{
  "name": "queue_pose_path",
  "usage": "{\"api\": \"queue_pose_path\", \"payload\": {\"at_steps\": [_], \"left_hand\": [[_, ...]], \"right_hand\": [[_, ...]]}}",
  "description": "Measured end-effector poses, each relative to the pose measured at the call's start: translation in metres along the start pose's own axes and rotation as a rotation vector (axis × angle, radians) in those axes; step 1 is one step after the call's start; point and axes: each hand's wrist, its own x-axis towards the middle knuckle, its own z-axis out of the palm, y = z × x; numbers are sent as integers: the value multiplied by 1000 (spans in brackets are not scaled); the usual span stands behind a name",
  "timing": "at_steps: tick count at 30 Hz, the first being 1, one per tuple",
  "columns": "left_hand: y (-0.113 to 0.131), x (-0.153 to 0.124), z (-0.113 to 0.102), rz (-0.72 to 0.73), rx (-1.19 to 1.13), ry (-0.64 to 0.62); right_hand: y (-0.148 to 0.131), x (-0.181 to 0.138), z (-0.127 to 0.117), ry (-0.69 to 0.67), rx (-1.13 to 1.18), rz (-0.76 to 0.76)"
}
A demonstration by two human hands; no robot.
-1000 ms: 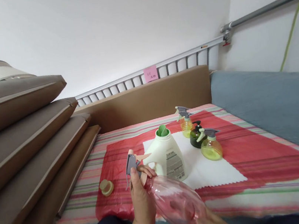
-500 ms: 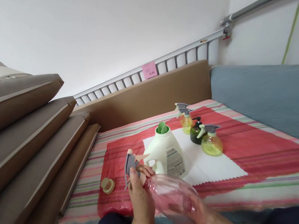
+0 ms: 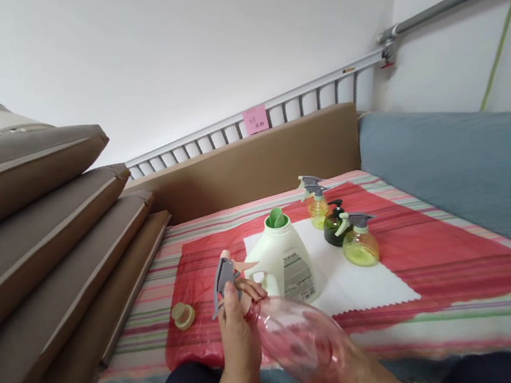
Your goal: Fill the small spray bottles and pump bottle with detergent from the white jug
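Observation:
A clear pink spray bottle (image 3: 301, 338) lies tilted between my hands, its grey and pink trigger head (image 3: 225, 279) pointing up and left. My left hand (image 3: 239, 322) is closed around the neck and trigger head. Around the bottle's base my right hand (image 3: 360, 374) is wrapped, partly seen through the pink plastic. Just behind the bottle stands a pale green detergent jug (image 3: 288, 250), uncapped, with a green spout showing in its mouth. A cream cap (image 3: 183, 316) rests on the red sheet to the left.
Yellow-green spray bottles (image 3: 360, 247) and a dark green pump bottle (image 3: 335, 224) stand right of the jug, by a white cloth (image 3: 367, 293). Brown cushions (image 3: 52, 247) are stacked at left. A blue padded edge (image 3: 463, 167) bounds the right side.
The pink bottle's base has turned or shifted slightly to the right with my right hand. My left hand keeps its hold at the neck. The other bottles stay where they were.

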Motion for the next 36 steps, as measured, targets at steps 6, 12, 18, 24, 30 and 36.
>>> {"api": "queue_pose_path", "payload": {"at_steps": [6, 12, 18, 24, 30, 36], "left_hand": [[4, -2, 2, -34, -20, -60], [0, -1, -7, 20, 28, -12], [1, 4, -8, 21, -43, 48], [4, 5, -7, -71, -104, -1], [3, 6, -9, -65, -63, 31], [5, 7, -12, -79, -79, -3]], "right_hand": [[-10, -13, 24, -34, 139, 313], [-5, -7, 17, -20, 92, 296], [-1, -7, 8, 3, -110, -2], [-3, -12, 19, -79, 36, 287], [6, -2, 11, -126, -143, -100], [8, 6, 4, -201, 21, 198]]}}
